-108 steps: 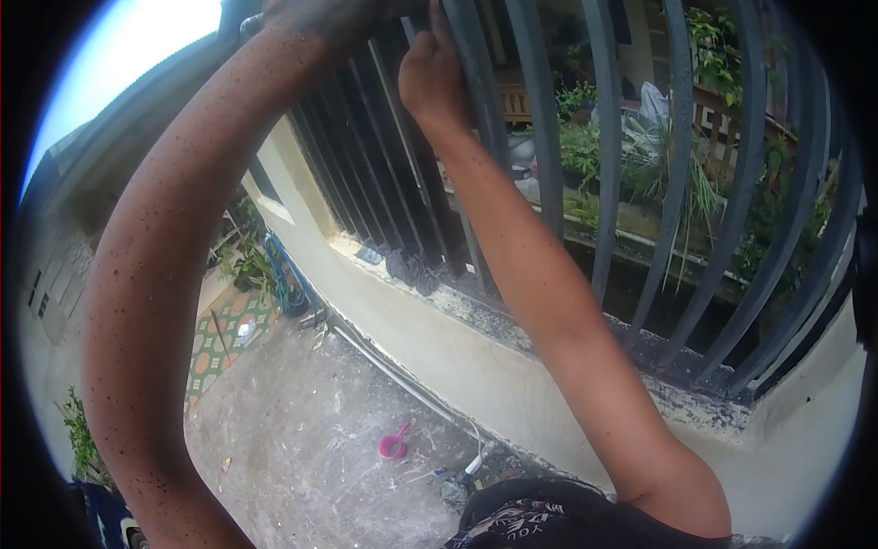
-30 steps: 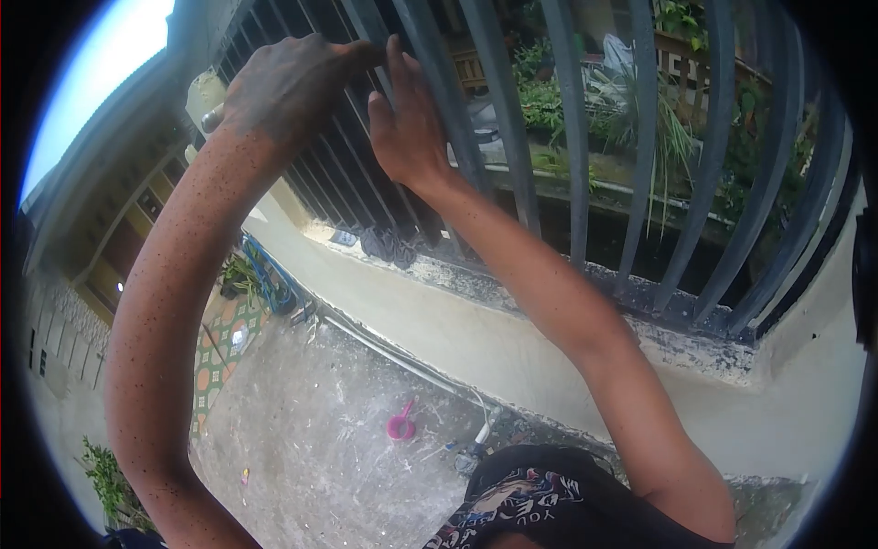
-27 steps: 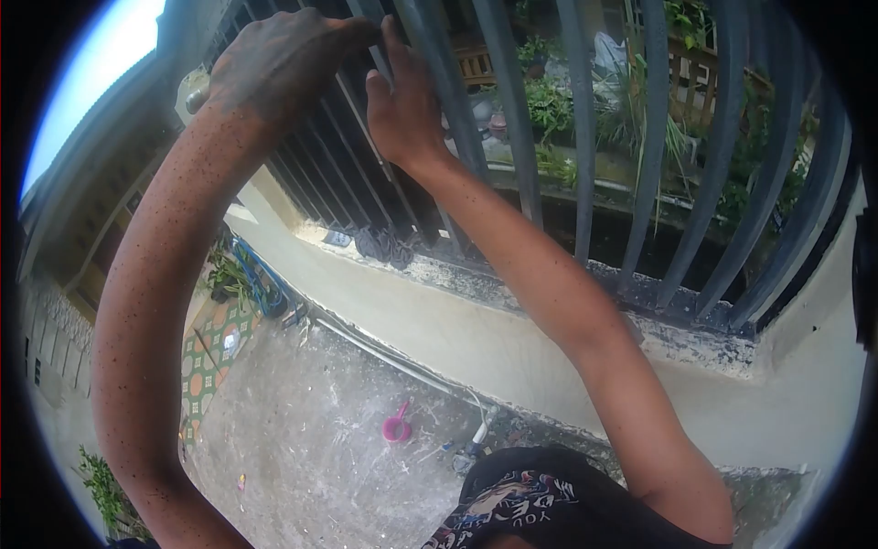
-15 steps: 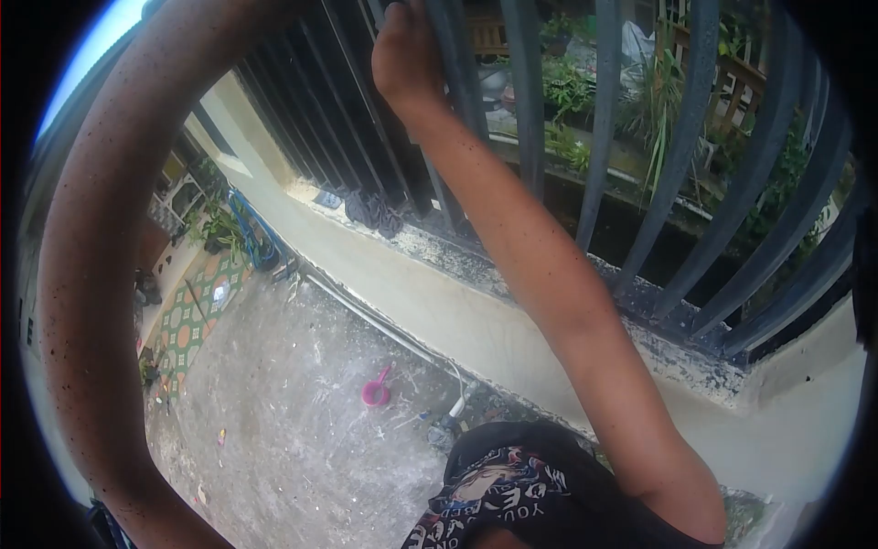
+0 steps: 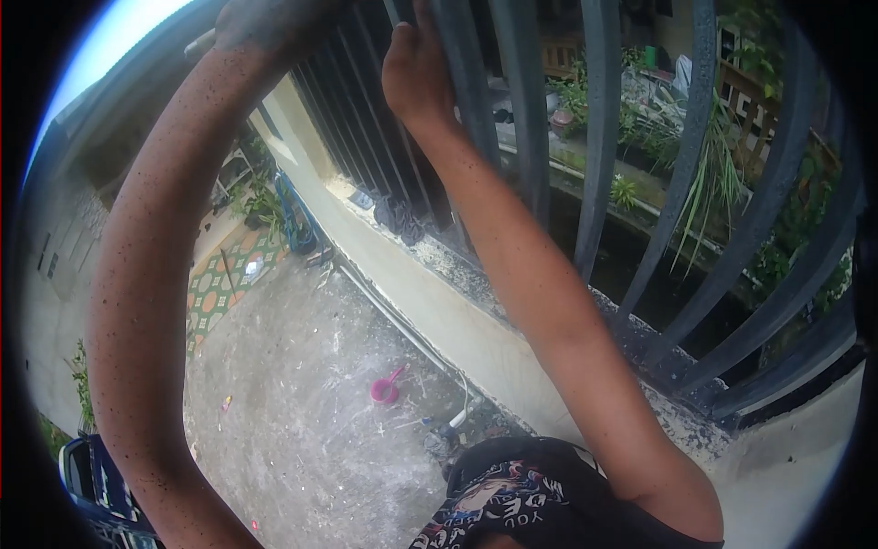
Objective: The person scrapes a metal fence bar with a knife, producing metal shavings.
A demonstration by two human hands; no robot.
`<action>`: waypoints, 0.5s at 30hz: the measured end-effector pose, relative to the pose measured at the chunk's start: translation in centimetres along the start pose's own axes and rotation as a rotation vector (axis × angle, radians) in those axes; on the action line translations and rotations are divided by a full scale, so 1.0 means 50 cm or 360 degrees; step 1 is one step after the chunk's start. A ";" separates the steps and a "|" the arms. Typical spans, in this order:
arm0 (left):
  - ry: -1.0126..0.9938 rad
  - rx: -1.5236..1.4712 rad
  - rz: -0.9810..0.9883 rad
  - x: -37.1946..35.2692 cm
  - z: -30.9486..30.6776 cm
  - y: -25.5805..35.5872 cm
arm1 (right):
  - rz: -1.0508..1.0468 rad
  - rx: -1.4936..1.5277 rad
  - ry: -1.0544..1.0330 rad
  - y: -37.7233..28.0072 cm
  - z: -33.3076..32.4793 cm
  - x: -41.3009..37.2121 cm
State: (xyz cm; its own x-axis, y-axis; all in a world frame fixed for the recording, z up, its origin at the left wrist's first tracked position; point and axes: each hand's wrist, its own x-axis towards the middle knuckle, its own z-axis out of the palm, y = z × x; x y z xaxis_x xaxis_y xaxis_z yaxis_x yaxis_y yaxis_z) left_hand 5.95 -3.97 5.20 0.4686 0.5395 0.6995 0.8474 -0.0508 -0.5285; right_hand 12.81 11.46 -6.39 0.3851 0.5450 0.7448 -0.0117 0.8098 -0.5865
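Observation:
My left hand [image 5: 261, 23] is high at the top edge, partly cut off and blurred. The end of a pale stick [image 5: 199, 44] pokes out beside it; the rest is hidden. Dark specks cover that forearm. My right hand [image 5: 416, 78] is closed around an upright dark grey metal fence bar [image 5: 459, 73], close to the top of the view. Its fingertips are partly out of sight. More bars [image 5: 599, 119] stand in a row to the right, rising from a low wall [image 5: 476, 316] with a chipped, speckled ledge.
A pink dipper [image 5: 385, 391] lies on the concrete floor [image 5: 293, 403]. Pipes [image 5: 393, 316] run along the wall's foot. A dark cloth [image 5: 398, 220] lies on the ledge. Plants [image 5: 640, 119] grow behind the bars. A dark blue vehicle [image 5: 96, 476] shows at lower left.
The view has shifted, so the floor and wall appear farther right. My left hand and the stick's end have come into sight at the top. My right hand keeps its hold on the bar.

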 end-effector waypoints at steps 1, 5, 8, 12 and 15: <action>0.0020 0.0016 0.0016 -0.001 -0.003 0.000 | 0.0009 -0.0003 -0.0019 0.004 -0.002 0.002; 0.0149 0.0143 0.0151 -0.015 -0.012 0.006 | 0.0080 -0.0059 -0.0010 0.024 0.008 0.008; 0.0050 0.0106 0.0066 -0.011 -0.023 0.001 | 0.0158 -0.0045 0.0021 0.022 0.008 0.001; 0.0092 0.0182 0.0093 -0.019 -0.023 -0.003 | -0.0327 -0.0036 -0.0056 -0.010 0.001 -0.003; 0.0071 0.0245 0.0101 -0.011 -0.026 0.004 | -0.0666 0.0024 0.0002 -0.023 -0.010 -0.007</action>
State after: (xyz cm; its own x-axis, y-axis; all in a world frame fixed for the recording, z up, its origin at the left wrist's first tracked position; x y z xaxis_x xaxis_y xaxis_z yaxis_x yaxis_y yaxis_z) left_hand 6.21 -5.38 5.33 0.5336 0.5015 0.6811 0.7691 0.0473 -0.6374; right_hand 13.13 10.21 -6.15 0.3603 0.1680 0.9176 0.1326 0.9644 -0.2286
